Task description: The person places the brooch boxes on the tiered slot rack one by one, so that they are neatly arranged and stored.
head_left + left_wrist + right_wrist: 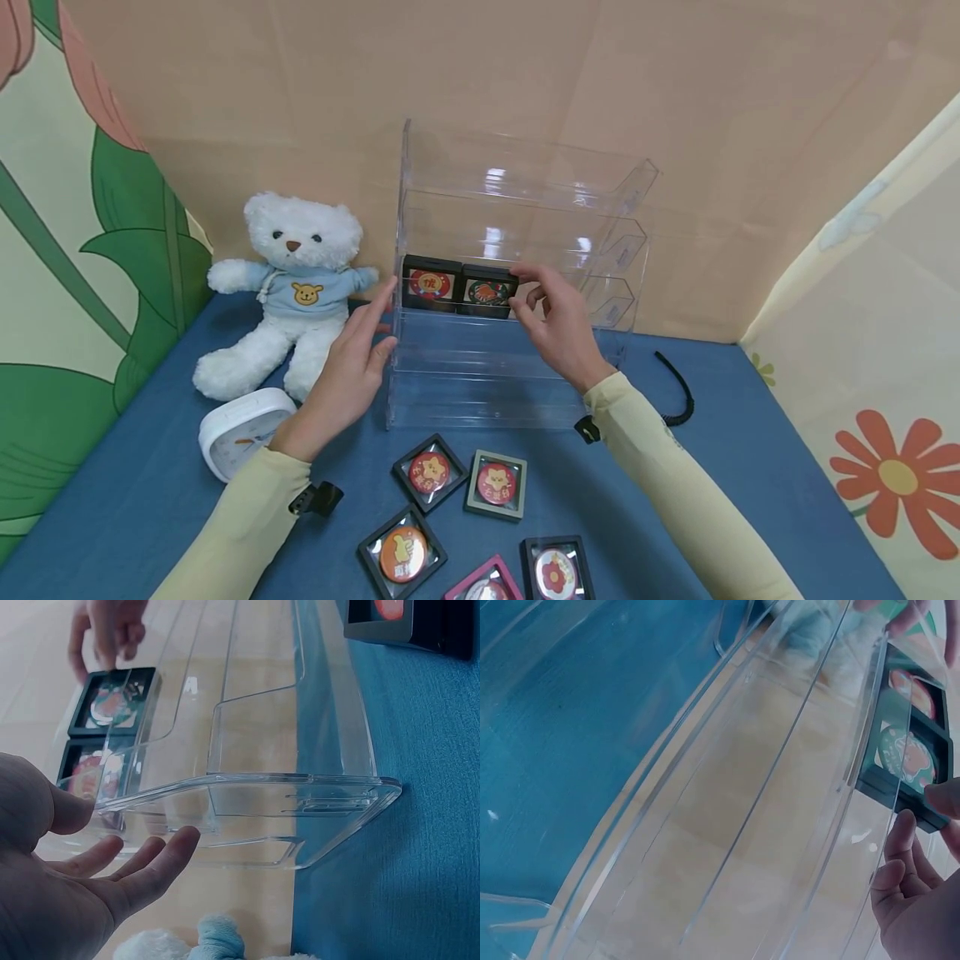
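Note:
A clear tiered acrylic display stand (510,364) stands on the blue tabletop. On one of its middle tiers, two black square frames sit side by side at the left: one with a red round badge (431,285), the other with a green and red badge (487,292). My right hand (558,325) pinches the right end of the green-badge frame (909,754) between thumb and fingers. Beside the stand's left side wall is my left hand (347,379), its fingers extended. The left wrist view shows that hand (90,877) with thumb and fingers spread near the wall's edge.
Several framed badges lie in front of the stand, including a black one (430,472), a grey-green one (497,485) and an orange-badge one (402,553). A white teddy bear (300,292) and white clock (243,429) are at left. A black coiled cord (684,392) lies right.

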Tool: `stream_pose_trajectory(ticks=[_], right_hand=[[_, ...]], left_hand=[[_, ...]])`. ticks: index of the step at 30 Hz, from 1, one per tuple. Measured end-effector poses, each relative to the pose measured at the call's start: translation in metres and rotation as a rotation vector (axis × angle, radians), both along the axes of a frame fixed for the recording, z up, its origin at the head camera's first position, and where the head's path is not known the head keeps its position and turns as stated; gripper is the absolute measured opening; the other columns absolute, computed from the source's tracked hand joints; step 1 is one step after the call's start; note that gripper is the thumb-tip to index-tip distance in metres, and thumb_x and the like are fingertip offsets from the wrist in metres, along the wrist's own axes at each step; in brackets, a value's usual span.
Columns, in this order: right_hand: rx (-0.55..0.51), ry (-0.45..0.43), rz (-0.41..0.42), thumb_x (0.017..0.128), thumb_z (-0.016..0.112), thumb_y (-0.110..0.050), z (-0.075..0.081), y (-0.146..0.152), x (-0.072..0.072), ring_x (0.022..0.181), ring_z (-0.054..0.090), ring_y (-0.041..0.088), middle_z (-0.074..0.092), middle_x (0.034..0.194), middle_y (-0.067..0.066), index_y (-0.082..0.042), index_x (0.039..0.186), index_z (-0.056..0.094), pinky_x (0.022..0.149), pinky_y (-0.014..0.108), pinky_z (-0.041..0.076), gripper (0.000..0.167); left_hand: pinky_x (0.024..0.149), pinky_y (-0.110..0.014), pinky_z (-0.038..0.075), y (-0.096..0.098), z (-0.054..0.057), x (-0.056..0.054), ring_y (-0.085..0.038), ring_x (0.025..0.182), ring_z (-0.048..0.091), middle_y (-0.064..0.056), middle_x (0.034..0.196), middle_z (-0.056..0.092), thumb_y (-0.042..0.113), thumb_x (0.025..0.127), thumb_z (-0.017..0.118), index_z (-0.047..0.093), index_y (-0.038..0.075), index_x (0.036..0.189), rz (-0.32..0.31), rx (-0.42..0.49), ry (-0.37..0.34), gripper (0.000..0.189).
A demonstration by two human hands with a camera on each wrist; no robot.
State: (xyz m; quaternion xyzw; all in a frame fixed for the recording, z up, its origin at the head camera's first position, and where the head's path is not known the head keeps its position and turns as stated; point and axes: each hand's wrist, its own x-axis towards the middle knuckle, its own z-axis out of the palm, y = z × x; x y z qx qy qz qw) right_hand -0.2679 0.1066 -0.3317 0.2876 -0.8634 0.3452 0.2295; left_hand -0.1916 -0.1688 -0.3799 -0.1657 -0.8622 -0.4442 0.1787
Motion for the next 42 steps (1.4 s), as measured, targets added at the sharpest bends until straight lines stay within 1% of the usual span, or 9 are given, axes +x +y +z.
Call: stream_pose_trajectory(ticks=[4,9,15,21,27,31,36,38,42], right_hand=[[0.001,0.014,0.000,0.096,0.069,-0.007,0.000,0.004,0.001,0.083,0.056,0.014,0.064,0.122,0.007,-0.011,0.134,0.060,0.063,0.032,0.044,0.039],[0.010,0.043,-0.002,0.096,0.069,-0.008,0.002,0.010,0.004,0.083,0.056,0.013,0.063,0.123,0.006,-0.012,0.134,0.060,0.062,0.030,0.044,0.039],[0.018,0.058,0.013,0.097,0.069,-0.009,0.003,0.016,0.011,0.083,0.056,0.014,0.063,0.123,0.005,-0.012,0.134,0.060,0.062,0.032,0.046,0.038],[0.043,0.048,0.023,0.097,0.068,-0.008,0.002,0.020,0.024,0.085,0.057,0.013,0.064,0.120,0.005,-0.010,0.132,0.060,0.064,0.035,0.049,0.036],[0.071,0.025,0.044,0.096,0.070,-0.008,-0.002,0.027,0.038,0.081,0.055,0.012,0.066,0.115,0.005,-0.010,0.132,0.060,0.062,0.036,0.049,0.037],[0.087,-0.006,0.057,0.097,0.070,-0.009,-0.008,0.033,0.048,0.079,0.055,0.010,0.067,0.114,0.004,-0.012,0.132,0.060,0.061,0.033,0.048,0.037],[0.102,-0.032,0.082,0.096,0.071,-0.008,-0.014,0.039,0.059,0.077,0.055,0.008,0.067,0.112,0.003,-0.011,0.130,0.061,0.059,0.029,0.047,0.036],[0.109,-0.048,0.094,0.096,0.071,-0.008,-0.017,0.041,0.064,0.076,0.055,0.008,0.067,0.111,0.004,-0.010,0.129,0.062,0.058,0.029,0.047,0.035],[0.140,-0.091,0.111,0.096,0.072,-0.010,-0.025,0.045,0.076,0.074,0.054,0.007,0.066,0.110,0.001,-0.012,0.127,0.063,0.057,0.026,0.046,0.033]], left_hand=[[0.091,-0.056,0.052,0.000,0.001,0.000,-0.039,0.122,0.053,-0.021,0.148,0.040,-0.002,0.104,0.050,0.015,0.026,0.164,0.001,0.001,-0.002,0.076],[0.092,-0.057,0.051,-0.001,0.001,0.000,-0.039,0.123,0.052,-0.020,0.148,0.040,-0.002,0.104,0.049,0.014,0.027,0.164,0.002,0.002,-0.004,0.075],[0.093,-0.057,0.051,-0.001,0.001,-0.001,-0.040,0.124,0.052,-0.020,0.147,0.040,-0.001,0.104,0.049,0.015,0.028,0.164,0.005,0.004,-0.010,0.075],[0.092,-0.058,0.051,0.000,0.002,-0.001,-0.041,0.123,0.052,-0.021,0.146,0.041,-0.003,0.104,0.049,0.015,0.027,0.164,0.011,0.004,-0.012,0.075],[0.093,-0.057,0.051,0.000,0.001,-0.002,-0.041,0.123,0.052,-0.021,0.146,0.041,-0.002,0.104,0.049,0.015,0.027,0.164,0.010,0.002,-0.006,0.075],[0.093,-0.058,0.051,0.000,0.001,-0.002,-0.041,0.123,0.052,-0.021,0.146,0.041,-0.003,0.104,0.049,0.015,0.027,0.164,0.003,0.010,-0.004,0.075],[0.093,-0.058,0.051,0.000,0.001,0.000,-0.041,0.123,0.052,-0.021,0.146,0.041,-0.004,0.103,0.049,0.015,0.028,0.164,0.003,0.014,0.001,0.076],[0.093,-0.058,0.051,0.000,0.001,0.000,-0.041,0.123,0.052,-0.022,0.146,0.041,-0.004,0.103,0.050,0.015,0.028,0.164,0.007,0.012,0.009,0.077],[0.093,-0.058,0.051,0.001,0.000,-0.001,-0.041,0.123,0.052,-0.022,0.146,0.041,-0.004,0.103,0.050,0.016,0.028,0.164,0.002,0.015,0.009,0.077]])
